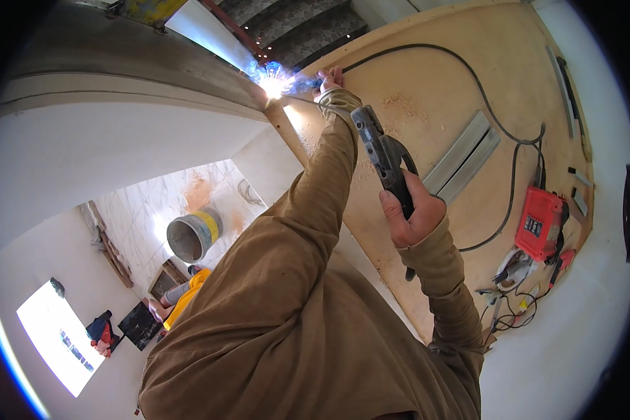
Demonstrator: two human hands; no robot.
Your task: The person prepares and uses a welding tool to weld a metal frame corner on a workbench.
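Observation:
In my right hand [421, 210] is a black welding electrode holder [385, 157], gripped by its handle. A thin welding rod [304, 100] runs from its jaws, past my left wrist, to a bright arc [274, 85] throwing sparks at the end of a metal edge. Just right of the arc, my left hand [331, 78] is closed around the end of a black cable [413, 46]. Blue smoke and glare partly hide its fingers and whatever is at the cable's end. My left arm reaches far forward; my right arm is bent closer in.
A red welding machine [541, 224] stands at right by tangled cables. Grey metal bars [462, 157] lie on the tan board [427, 84] beside wood shavings. Dark steps [297, 28] rise beyond the arc. Down at left are a bucket [192, 234] and a person in yellow [187, 297].

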